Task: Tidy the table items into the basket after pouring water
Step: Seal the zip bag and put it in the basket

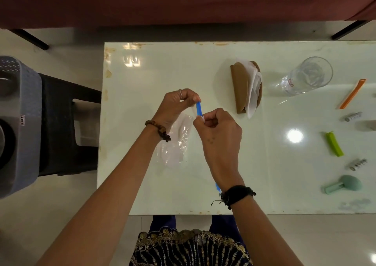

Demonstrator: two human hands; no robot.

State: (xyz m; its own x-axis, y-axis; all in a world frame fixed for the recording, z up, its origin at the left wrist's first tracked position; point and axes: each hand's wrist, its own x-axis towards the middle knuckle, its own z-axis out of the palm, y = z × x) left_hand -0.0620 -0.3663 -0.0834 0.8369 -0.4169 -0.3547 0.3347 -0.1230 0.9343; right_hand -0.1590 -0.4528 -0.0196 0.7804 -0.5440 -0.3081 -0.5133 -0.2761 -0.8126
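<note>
I see both hands' fingers pinching a blue clip [198, 108]; the basket [19, 123] label reads "JAZ", glass [305, 76] logo unreadable.

We pinch a blue clip [199, 108] between left hand [176, 105] and right hand [218, 132], above a clear plastic bag [179, 141] on the worktop [162, 66].

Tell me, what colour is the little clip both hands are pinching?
Blue: the small plastic clip held between both hands, shown best in the head view.
</note>
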